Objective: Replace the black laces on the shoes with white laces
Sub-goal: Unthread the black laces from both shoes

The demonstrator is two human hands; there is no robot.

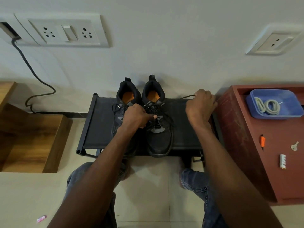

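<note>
Two black shoes with orange insoles stand side by side on a low black stool (98,129), heels toward the wall: the left shoe (125,96) and the right shoe (158,137). My left hand (137,116) presses down on the laced front of the right shoe, pinching at its laces. My right hand (201,106) is off to the right, closed on a loop of black lace (186,96) pulled out sideways from that shoe. Coiled white laces (267,106) lie in a blue tray (294,102) on the right.
A red cabinet (243,137) on the right carries the tray, an orange-handled tool (262,141), a key (294,146) and a battery (282,160). A wooden shelf unit (32,137) stands left. A dark cable (32,71) hangs from wall sockets. My knees are below the stool.
</note>
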